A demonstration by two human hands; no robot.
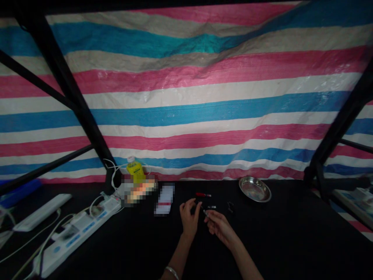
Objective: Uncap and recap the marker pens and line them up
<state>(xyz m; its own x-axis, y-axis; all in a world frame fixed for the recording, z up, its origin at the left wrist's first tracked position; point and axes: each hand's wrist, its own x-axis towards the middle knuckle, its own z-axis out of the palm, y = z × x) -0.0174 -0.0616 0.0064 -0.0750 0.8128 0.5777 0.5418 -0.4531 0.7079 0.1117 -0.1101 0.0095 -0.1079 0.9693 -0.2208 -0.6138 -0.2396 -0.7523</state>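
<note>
In the dim light the small part (205, 212) is hard to make out: short, slim, with a pale glint, just above the black table (276, 241). The right hand (219, 226) pinches it in its fingertips; whether the left hand (189, 219), fingers curled beside it, grips it too I cannot tell.

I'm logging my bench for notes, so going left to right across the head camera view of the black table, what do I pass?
Long white power strip with blue switches → yellow plastic bottle with white cap → left hand → right hand, pinching a small slim part → round shiny metal bowl.
</note>
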